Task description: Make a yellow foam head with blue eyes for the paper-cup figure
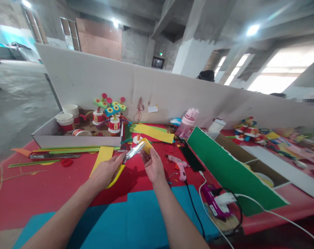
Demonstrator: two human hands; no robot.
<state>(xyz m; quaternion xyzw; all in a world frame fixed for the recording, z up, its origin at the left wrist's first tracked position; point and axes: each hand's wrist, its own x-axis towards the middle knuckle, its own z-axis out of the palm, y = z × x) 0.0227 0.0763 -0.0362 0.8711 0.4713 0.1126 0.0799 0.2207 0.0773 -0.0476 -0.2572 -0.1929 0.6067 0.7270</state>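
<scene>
My left hand (106, 172) is closed around the yellow handle of a pair of scissors (134, 151), whose silver blades point up and to the right. The blade tips reach a small yellow paper piece (147, 146), which my right hand (153, 165) pinches between thumb and fingers. Just behind the blades, a small red and white cup figure (136, 140) is partly hidden. A yellow paper strip (103, 155) lies on the red table beside my left hand.
A white box (76, 141) holds cups and cup figures at the back left. On the right are a pink glue gun (178, 164), a black phone (191, 159), a purple power strip (216, 204) with cables, a green panel (232, 173) and a pink bottle (188, 121).
</scene>
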